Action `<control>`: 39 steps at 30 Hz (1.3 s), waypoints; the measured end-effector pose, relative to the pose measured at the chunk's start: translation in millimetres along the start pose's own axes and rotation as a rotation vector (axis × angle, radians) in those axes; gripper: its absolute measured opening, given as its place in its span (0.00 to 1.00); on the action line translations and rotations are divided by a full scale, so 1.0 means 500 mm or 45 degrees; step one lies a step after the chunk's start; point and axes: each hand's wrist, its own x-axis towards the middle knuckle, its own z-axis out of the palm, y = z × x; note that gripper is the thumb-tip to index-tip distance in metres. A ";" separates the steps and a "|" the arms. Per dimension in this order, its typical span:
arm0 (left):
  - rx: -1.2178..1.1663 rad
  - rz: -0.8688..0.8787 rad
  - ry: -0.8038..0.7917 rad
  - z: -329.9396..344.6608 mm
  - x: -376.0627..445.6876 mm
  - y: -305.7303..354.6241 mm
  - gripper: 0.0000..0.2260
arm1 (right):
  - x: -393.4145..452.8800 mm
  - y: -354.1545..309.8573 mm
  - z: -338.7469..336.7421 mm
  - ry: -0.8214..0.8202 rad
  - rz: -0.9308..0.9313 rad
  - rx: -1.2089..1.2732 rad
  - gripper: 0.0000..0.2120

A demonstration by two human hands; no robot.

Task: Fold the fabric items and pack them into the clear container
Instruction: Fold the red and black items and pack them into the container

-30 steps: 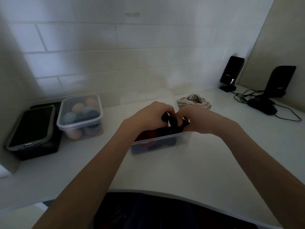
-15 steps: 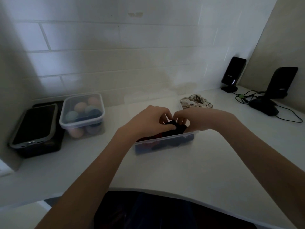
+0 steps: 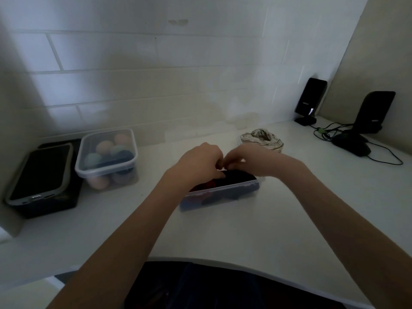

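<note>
A low clear container (image 3: pixel 223 192) sits mid-table with dark and red fabric inside. On top lies a black fabric item (image 3: pixel 239 176). My left hand (image 3: pixel 199 160) and my right hand (image 3: pixel 252 158) are together over the container's far side, fingers curled down onto the black fabric and pressing it in. The fingertips are hidden behind the knuckles. A striped cream fabric item (image 3: pixel 263 139) lies bunched on the table just behind my right hand.
A second clear container (image 3: pixel 107 157) holding several pastel balls stands at the left, beside a phone (image 3: pixel 40 172) resting on a black box. Two black speakers (image 3: pixel 308 100) and a mouse (image 3: pixel 351 144) with cables sit at the back right. The white table's curved edge is near me.
Both hands have lowered with the black fabric, from above the container down into it. The fabric now lies flatter inside.
</note>
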 end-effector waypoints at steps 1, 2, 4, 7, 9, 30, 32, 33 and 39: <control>0.014 -0.021 -0.001 -0.001 -0.006 -0.001 0.11 | 0.007 0.000 0.014 -0.024 -0.011 -0.029 0.12; 0.019 -0.035 -0.002 0.000 -0.011 -0.002 0.10 | 0.012 0.000 0.025 -0.044 -0.007 -0.042 0.12; -0.015 -0.051 0.004 0.002 -0.022 -0.004 0.08 | 0.022 0.001 0.036 -0.062 0.014 -0.063 0.12; -0.034 -0.040 0.018 0.008 -0.032 0.001 0.06 | 0.027 -0.005 0.036 -0.102 0.032 -0.169 0.13; -0.010 -0.034 0.036 0.013 -0.038 0.002 0.05 | 0.028 -0.013 0.033 -0.114 0.021 -0.207 0.13; -0.918 -0.129 0.230 0.001 -0.029 -0.008 0.19 | -0.024 0.030 0.005 0.302 -0.097 1.103 0.15; -0.899 -0.112 0.239 0.004 -0.030 -0.011 0.20 | -0.023 0.029 0.001 0.346 -0.101 0.909 0.13; -0.878 -0.113 0.241 0.007 -0.030 -0.013 0.21 | -0.024 0.027 0.001 0.371 -0.095 0.816 0.12; -0.602 0.010 0.179 0.008 -0.031 -0.013 0.13 | -0.036 0.014 0.007 0.420 -0.201 0.324 0.12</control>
